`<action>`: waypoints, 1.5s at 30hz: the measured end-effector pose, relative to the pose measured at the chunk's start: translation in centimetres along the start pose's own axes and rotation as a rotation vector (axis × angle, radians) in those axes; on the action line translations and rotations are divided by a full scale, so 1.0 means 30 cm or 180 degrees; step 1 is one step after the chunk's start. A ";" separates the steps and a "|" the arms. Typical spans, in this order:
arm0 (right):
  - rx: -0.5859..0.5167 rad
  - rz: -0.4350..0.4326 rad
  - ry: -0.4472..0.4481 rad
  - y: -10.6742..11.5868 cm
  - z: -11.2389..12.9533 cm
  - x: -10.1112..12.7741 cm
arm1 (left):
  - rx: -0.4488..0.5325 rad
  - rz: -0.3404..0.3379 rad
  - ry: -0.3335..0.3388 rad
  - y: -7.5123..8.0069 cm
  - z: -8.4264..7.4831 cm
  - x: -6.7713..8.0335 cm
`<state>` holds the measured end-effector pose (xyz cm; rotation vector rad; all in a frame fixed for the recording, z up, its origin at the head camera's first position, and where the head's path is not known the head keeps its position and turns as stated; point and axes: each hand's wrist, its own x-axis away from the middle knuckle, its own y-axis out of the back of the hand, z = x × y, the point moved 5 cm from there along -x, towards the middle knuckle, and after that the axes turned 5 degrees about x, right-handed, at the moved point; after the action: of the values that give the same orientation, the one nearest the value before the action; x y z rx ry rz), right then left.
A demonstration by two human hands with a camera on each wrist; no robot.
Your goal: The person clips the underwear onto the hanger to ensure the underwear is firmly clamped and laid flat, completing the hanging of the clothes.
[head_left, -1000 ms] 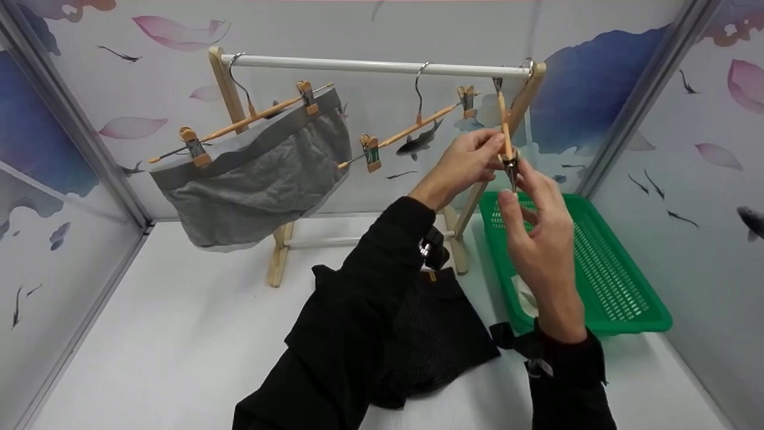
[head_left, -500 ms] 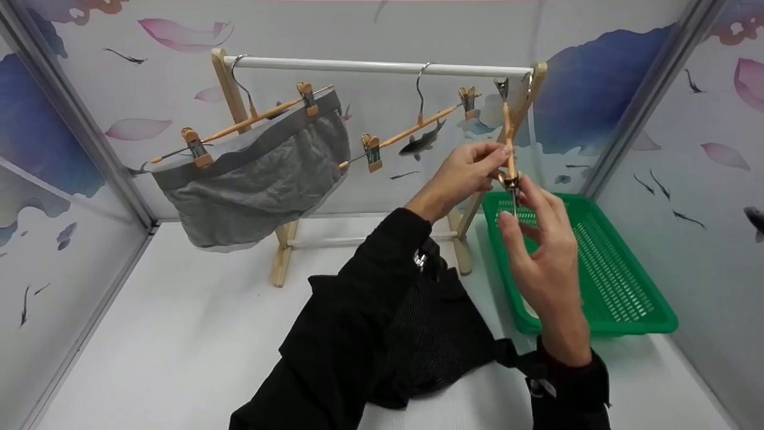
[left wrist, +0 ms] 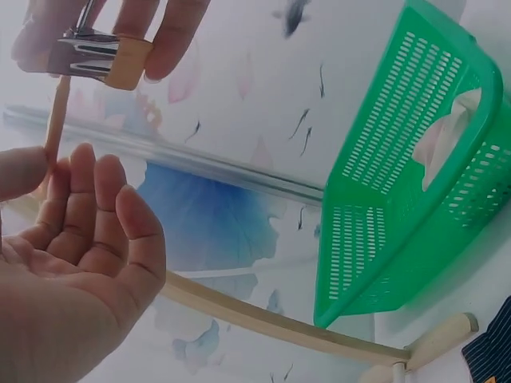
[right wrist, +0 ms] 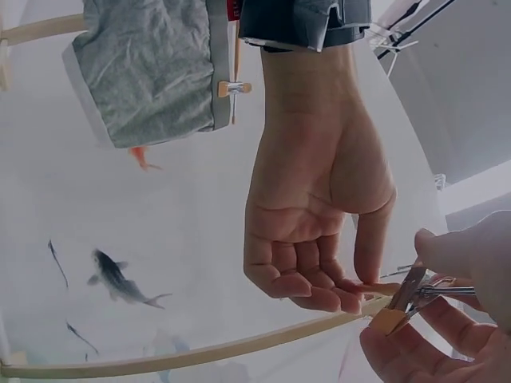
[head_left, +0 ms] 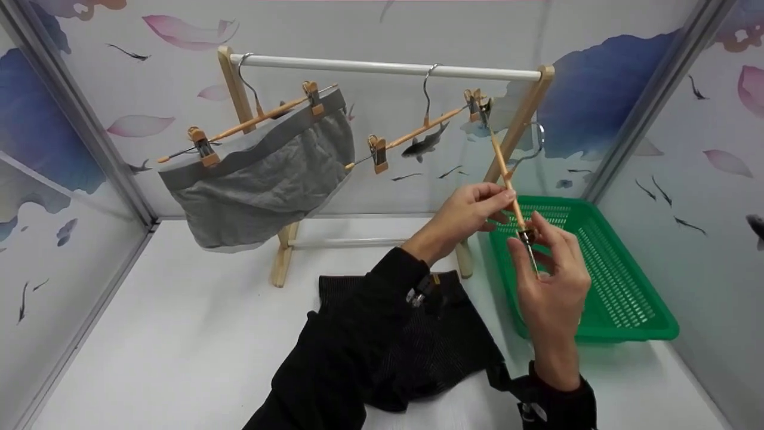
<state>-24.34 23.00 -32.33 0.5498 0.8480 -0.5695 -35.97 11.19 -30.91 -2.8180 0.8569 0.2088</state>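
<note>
A wooden clip hanger (head_left: 500, 154) is off the rail, its metal hook (head_left: 541, 138) loose in the air at the rack's right end. Between thumb and fingertips, my left hand (head_left: 459, 212) pinches the hanger's wooden bar. My right hand (head_left: 554, 283) grips the near clip; this clip (left wrist: 128, 62) shows its orange tip in the left wrist view. The far clip hangs on nothing. Grey boxer briefs (head_left: 256, 197) hang from two clips of the left hanger (head_left: 239, 128). Black pinstriped boxer briefs (head_left: 444, 352) lie on the table, partly under my left sleeve.
The wooden rack with a white rail (head_left: 382, 67) stands at the back. Another clip hanger (head_left: 412, 134) hangs there without clothing. To the right is a green basket (head_left: 632, 272); a whitish cloth (left wrist: 447, 136) lies in it. Printed walls enclose the table (head_left: 149, 334).
Both hands have drawn the right-hand hanger down and toward me. Its hook, on or by the rail's right end earlier, is now apart from it. The grey briefs have stayed put.
</note>
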 end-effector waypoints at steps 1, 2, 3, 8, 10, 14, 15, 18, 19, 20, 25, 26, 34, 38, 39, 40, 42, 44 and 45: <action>-0.0019 -0.0050 -0.0037 0.006 -0.004 0.006 | -0.0019 0.0002 0.0015 -0.003 0.005 0.004; -0.0023 -0.0088 -0.0069 0.011 -0.009 0.010 | -0.0041 0.0011 0.0020 -0.006 0.010 0.008; -0.0016 -0.0116 -0.0098 0.015 -0.013 0.014 | -0.0056 0.0022 0.0018 -0.007 0.015 0.012; 0.0071 -0.0190 -0.0245 0.027 -0.033 0.029 | -0.0138 0.0061 -0.0025 -0.001 0.039 0.037; 0.0086 -0.0202 -0.0275 0.031 -0.039 0.034 | -0.0168 0.0076 -0.0030 0.005 0.051 0.051; 0.0061 -0.0180 -0.0288 0.031 -0.054 0.041 | -0.0194 0.0088 -0.0024 0.024 0.077 0.082; 0.0036 -0.0165 -0.0291 0.030 -0.059 0.043 | -0.0206 0.0084 -0.0037 0.033 0.082 0.092; -0.0083 -0.0101 -0.0288 0.020 -0.073 0.050 | -0.0264 0.0043 -0.0101 0.070 0.094 0.129; -0.0127 -0.0071 -0.0284 0.017 -0.075 0.052 | -0.0297 0.0026 -0.0141 0.085 0.097 0.144; -0.0180 -0.0031 -0.0293 0.012 -0.078 0.054 | -0.0361 0.0000 -0.0202 0.103 0.096 0.159; -0.0477 0.0188 -0.0435 -0.011 -0.096 0.057 | -0.0946 -0.0239 -0.0603 0.211 0.094 0.251; -0.0543 0.0236 -0.0490 -0.016 -0.103 0.057 | -0.1081 -0.0315 -0.0680 0.235 0.096 0.274; -0.0976 0.0563 -0.0925 -0.061 -0.149 0.048 | -0.1356 -0.0989 -0.0897 0.412 0.155 0.456; -0.1158 0.0691 -0.0900 -0.087 -0.150 0.044 | -0.1126 -0.1307 -0.0853 0.479 0.181 0.520; -0.1199 0.0717 -0.0885 -0.092 -0.148 0.044 | -0.1072 -0.1372 -0.0851 0.491 0.183 0.532; -0.1230 0.0745 -0.0861 -0.098 -0.146 0.043 | -0.1030 -0.1430 -0.0854 0.501 0.184 0.544; -0.1277 0.0816 -0.0828 -0.110 -0.143 0.043 | -0.0988 -0.1518 -0.0878 0.515 0.181 0.564; -0.1312 0.0905 -0.0812 -0.122 -0.141 0.046 | -0.1025 -0.1563 -0.0941 0.522 0.175 0.583; -0.1322 0.0948 -0.0810 -0.129 -0.141 0.047 | -0.1065 -0.1568 -0.1006 0.524 0.171 0.593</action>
<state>-28.37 22.63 -36.63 0.2097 0.6038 -0.1748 -30.56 -10.03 -41.42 -3.0608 0.0530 0.7512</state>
